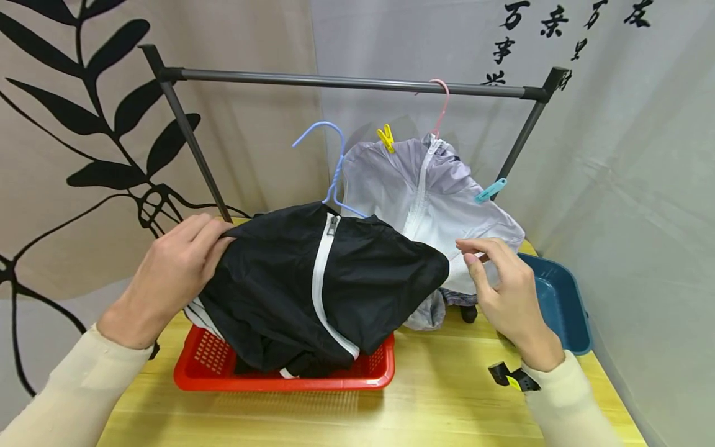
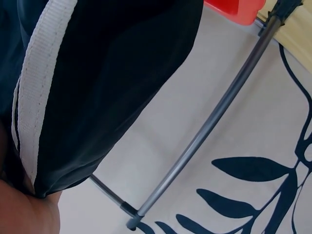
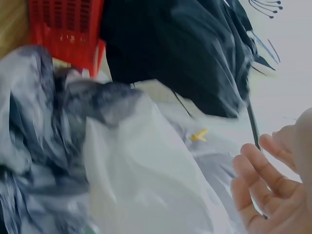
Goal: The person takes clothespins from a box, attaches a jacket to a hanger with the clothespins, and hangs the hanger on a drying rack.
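Note:
A black jacket (image 1: 268, 267) with a white zipper strip sits on a blue hanger (image 1: 338, 161), whose hook stands free below the rack bar. My left hand (image 1: 173, 267) pinches the jacket at its left shoulder; in the left wrist view, a white-striped part of the black jacket (image 2: 117, 73) rises from that hand. Apart from the black jacket's right end, my right hand (image 1: 505, 295) has loosely bent fingers and holds nothing. Behind it, a grey-and-white jacket (image 1: 447, 211) hangs on a pink hanger (image 1: 445, 102), with a yellow clothespin (image 1: 386, 138) and a teal clothespin (image 1: 491, 190) clipped on.
Under the black jacket stands a red basket (image 1: 285, 383) on the wooden table (image 1: 447, 397). A dark metal rack (image 1: 346, 81) spans the back. At the right edge is a blue bin (image 1: 578, 310). Printed curtains hang behind.

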The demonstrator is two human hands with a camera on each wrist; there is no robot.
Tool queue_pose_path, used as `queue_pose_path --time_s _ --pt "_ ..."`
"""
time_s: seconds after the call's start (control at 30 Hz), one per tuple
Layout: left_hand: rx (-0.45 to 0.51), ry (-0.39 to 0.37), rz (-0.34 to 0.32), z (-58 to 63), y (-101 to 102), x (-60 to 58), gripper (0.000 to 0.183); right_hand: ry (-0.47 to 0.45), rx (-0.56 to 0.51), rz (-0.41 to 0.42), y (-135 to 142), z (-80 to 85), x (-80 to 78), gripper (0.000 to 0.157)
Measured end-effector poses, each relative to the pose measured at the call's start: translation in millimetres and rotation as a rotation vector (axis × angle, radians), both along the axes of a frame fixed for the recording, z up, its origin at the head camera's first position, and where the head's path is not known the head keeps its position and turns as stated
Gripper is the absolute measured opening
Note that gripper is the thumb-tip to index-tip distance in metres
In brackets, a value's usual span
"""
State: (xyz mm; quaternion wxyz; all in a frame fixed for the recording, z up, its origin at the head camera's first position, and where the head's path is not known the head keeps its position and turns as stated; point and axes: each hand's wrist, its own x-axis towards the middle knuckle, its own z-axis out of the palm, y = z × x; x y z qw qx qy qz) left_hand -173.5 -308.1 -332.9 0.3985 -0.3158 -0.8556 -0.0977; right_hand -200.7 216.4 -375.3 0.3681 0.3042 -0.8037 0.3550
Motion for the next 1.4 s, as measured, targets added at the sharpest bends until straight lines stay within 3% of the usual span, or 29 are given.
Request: queue_pose_path --time_s 0.4,0.87,1.1,1.4 --pt "0.029 0.001 -0.003 -5.8 -3 0.4 0.045 0.037 -0.059 -0.129 51 20.8 0.8 0.025" --pt "0.050 0.004 0.017 -15.1 -9 4.4 0.045 -0.049 -0.102 -0.299 98 24.8 -11.2 0.021" --pt "0.050 0.001 0.020 -14.4 -9 4.6 0.047 -0.264 0.037 -0.395 124 18.5 -25.7 0.026" --pt "0.050 0.004 0.012 -16.6 -6 3.1 0.047 -0.609 0.367 -0.346 157 -0.4 -46.6 0.035"
